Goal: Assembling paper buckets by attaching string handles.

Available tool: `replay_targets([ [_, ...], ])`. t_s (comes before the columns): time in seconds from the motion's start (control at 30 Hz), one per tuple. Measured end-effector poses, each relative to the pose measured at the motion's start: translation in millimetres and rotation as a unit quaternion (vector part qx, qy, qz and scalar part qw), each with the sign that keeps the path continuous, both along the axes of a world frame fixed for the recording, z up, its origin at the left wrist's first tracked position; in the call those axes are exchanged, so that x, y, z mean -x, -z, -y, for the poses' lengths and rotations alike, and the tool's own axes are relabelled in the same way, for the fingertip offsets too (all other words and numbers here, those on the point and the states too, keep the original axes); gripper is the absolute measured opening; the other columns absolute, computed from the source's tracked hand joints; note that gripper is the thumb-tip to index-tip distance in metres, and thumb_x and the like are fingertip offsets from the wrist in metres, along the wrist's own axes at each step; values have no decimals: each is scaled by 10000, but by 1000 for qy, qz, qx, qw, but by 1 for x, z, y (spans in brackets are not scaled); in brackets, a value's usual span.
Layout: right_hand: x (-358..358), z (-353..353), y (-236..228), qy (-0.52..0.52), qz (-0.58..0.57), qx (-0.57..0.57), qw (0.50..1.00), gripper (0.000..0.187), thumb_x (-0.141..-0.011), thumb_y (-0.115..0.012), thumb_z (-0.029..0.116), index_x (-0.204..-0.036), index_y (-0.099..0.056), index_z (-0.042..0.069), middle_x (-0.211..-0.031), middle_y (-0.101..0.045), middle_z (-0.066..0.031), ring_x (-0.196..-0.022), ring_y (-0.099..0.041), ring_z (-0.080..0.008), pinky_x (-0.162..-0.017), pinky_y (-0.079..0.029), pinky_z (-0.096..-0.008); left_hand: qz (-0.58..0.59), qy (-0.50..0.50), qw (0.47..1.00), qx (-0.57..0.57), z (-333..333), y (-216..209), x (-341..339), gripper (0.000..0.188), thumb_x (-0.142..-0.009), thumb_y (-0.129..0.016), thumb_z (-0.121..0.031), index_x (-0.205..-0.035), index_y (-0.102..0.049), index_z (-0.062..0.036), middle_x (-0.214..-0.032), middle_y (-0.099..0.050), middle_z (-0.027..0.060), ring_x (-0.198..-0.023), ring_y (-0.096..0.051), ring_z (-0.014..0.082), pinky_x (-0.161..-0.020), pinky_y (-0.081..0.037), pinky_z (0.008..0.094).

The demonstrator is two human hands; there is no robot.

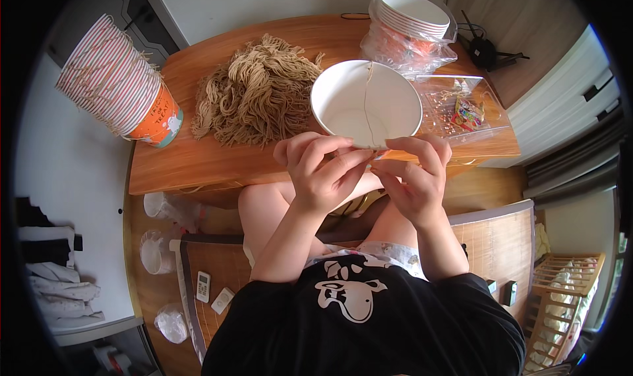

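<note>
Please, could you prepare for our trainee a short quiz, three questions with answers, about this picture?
1. True or false: a tan strand crosses the inside of the white paper bucket.
2. What lies between this bucket and the stacked buckets at left?
3. Where are the left hand and right hand: (a) inside the clear tray, (b) at the white bucket's near rim, (c) on the knees?

Key: 1 true; 2 a heap of tan twine; 3 b.

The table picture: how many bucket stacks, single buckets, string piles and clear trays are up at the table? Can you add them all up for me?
Bucket stacks (left stack, right stack): 2
Single bucket: 1
String pile: 1
Clear tray: 1
Total: 5
</note>
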State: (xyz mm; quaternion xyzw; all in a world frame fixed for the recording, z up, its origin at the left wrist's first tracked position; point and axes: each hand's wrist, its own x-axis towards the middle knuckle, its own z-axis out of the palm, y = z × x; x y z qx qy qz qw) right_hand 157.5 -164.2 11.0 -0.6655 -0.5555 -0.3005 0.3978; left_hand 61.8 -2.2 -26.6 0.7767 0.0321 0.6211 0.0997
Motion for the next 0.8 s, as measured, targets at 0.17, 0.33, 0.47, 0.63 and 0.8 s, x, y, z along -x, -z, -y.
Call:
replay_targets([
  [0.17, -6, -2, -14, 38, -60, 82, 994, 318, -755, -829, 188, -1062, -767, 239, -1211, -684, 38, -1119, -572, -221, -964, -348, -390, -7, 63, 998, 28, -2, -2, -2, 276, -628, -918, -258, -848, -755, -295, -970, -635, -125, -932, -555, 149, -877, -324, 361],
  [0.33, -15, -2, -13, 17, 28, 82, 996, 250, -774, -814, 200, -1019, -774, 230, -1191, -700, 44, -1111, -582, -226, -977, -343, -397, -8, 85, 996, 27, -1, -1, -4, 302, -597, -930, -268, -830, -737, -275, -975, -636, -108, -942, -552, 163, -880, -330, 358],
  [0.47, -10, 1, -17, 39, 22, 77, 996, 191, -780, -809, 201, -964, -768, 231, -1176, -704, 45, -1115, -583, -222, -978, -344, -402, -9, 68, 998, 9, 0, -3, -5, 331, -580, -940, -318, -832, -729, -278, -1010, -627, -107, -946, -549, 165, -873, -332, 362],
  [0.63, -4, 10, -20, 45, 2, 85, 995, 191, -773, -812, 207, -957, -764, 234, -1173, -702, 49, -1107, -586, -217, -980, -344, -408, -26, 64, 998, 14, -1, -6, -5, 328, -580, -937, -367, -834, -743, -293, -1036, -620, -114, -958, -543, 161, -869, -329, 369],
  [0.8, 5, 18, -25, 45, 13, 93, 995, 187, -760, -811, 197, -935, -771, 250, -1165, -706, 71, -1092, -579, -211, -958, -334, -401, -13, 57, 998, -7, -4, -3, -6, 194, -662, -899, -354, -810, -781, -311, -991, -638, -151, -952, -532, 138, -877, -311, 366],
])
